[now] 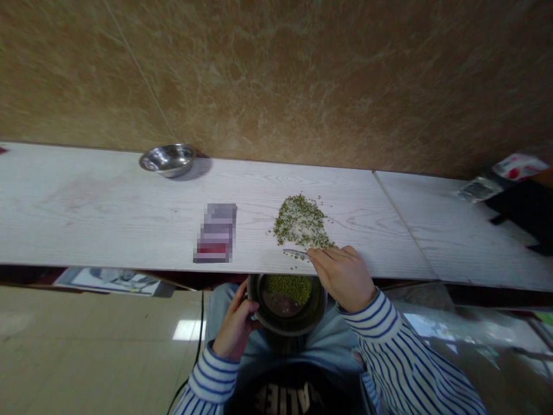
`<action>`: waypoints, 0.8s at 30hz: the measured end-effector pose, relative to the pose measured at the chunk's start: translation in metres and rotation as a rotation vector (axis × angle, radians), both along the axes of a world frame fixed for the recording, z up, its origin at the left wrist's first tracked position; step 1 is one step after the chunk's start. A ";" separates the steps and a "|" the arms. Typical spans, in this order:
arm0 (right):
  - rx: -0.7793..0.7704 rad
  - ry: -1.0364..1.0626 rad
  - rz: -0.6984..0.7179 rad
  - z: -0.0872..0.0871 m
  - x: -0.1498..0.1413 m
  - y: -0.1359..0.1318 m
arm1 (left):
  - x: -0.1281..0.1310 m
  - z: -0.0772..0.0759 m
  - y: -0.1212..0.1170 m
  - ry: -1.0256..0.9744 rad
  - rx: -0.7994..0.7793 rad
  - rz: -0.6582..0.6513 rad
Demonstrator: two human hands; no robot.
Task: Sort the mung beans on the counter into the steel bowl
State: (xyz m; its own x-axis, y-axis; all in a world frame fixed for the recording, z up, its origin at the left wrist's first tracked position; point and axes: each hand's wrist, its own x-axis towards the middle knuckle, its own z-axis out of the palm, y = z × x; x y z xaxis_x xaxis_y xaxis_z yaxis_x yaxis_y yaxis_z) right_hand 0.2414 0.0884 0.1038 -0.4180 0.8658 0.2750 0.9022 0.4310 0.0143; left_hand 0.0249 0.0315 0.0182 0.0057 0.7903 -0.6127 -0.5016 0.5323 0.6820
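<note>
My left hand grips the left rim of a dark-rimmed metal bowl, held below the counter's front edge above my lap. Green mung beans lie in the bowl, heaped toward its far side. My right hand is closed around a thin metal utensil whose tip points left. Whether it is a spoon or a blade I cannot tell. It lies along the near side of a spread pile of green beans mixed with white grains on the counter. A few loose beans lie between the utensil and the edge.
A shiny steel bowl stands on the white wood-grain counter against the brown wall. Left of the pile lies a blurred-out phone-like rectangle. A black object and a plastic packet are at the right. A dark cable hangs below.
</note>
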 end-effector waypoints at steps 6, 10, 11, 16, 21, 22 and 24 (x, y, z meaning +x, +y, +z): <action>-0.029 -0.003 0.021 0.001 0.001 -0.003 | 0.001 -0.002 0.002 -0.009 0.002 -0.006; -0.041 0.007 0.044 0.003 -0.002 -0.008 | 0.002 0.000 0.003 -0.012 0.020 -0.012; -0.043 0.012 0.052 0.003 -0.003 -0.010 | 0.003 0.001 0.003 -0.015 0.024 -0.017; -0.058 0.022 0.079 0.005 -0.007 -0.020 | 0.006 0.000 0.004 -0.025 0.027 -0.037; -0.069 0.052 0.105 0.006 -0.009 -0.032 | 0.009 0.001 0.005 -0.036 0.031 -0.047; -0.069 0.060 0.106 0.006 -0.009 -0.033 | 0.010 0.002 0.004 -0.036 0.032 -0.053; -0.061 0.068 0.094 0.006 -0.009 -0.033 | 0.010 0.002 0.003 -0.037 0.034 -0.067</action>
